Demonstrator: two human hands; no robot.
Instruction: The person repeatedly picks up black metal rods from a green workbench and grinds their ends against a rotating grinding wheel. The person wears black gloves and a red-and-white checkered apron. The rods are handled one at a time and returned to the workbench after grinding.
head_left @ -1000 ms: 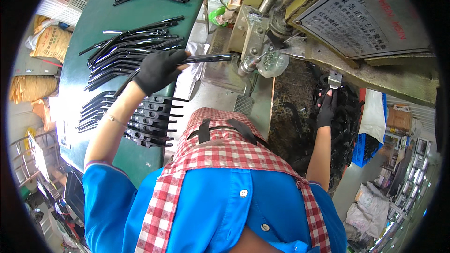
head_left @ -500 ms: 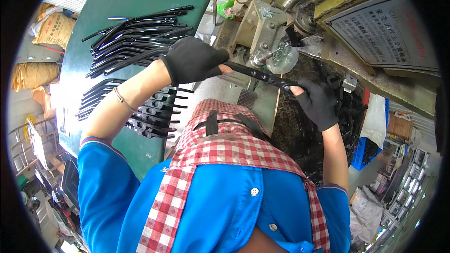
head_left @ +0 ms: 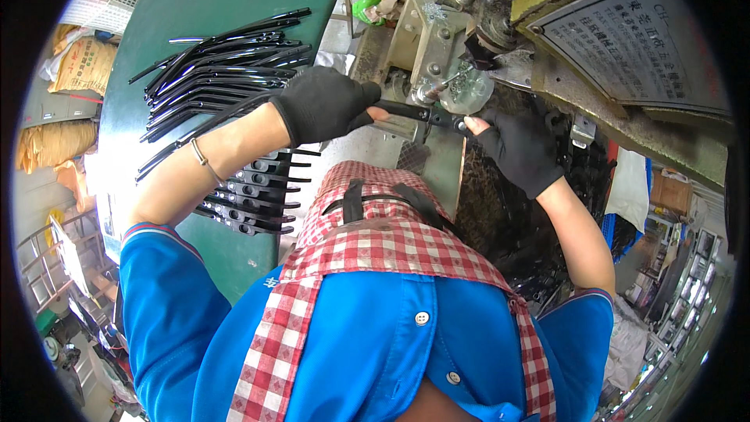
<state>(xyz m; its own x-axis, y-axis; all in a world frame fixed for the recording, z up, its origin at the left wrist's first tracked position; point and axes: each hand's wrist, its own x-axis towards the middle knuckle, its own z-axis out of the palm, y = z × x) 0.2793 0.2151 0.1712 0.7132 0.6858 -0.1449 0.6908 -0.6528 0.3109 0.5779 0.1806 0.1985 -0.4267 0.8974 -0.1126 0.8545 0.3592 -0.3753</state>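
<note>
I hold a slim black metal bar with holes (head_left: 419, 112) between my two hands, in front of the machine. My left hand (head_left: 324, 107), in a black glove with the thumb tip bare, is closed around the bar's left part. My right hand (head_left: 522, 155), gloved the same way, pinches its right end between thumb and fingers; the fingers underneath are hidden. Just beyond the bar is a clear plastic dish (head_left: 469, 92) of small metal pieces, beside the machine's metal block (head_left: 434, 39). Another length of black tube (head_left: 183, 141) runs past my left forearm; whether it joins the held bar I cannot tell.
On the green table (head_left: 160, 19) at left lie bent black bars (head_left: 223, 78) in several groups. The yellow-green machine body (head_left: 582, 0) with a metal plate overhangs the far right. Dark parts (head_left: 578, 187) are heaped at right. A blue crate (head_left: 617, 234) stands beyond them.
My right hand has shifted left and away from me, nearer my left hand, and the bar's right end has moved with it. Less of the bar shows between the hands. The whole view has shifted slightly.
</note>
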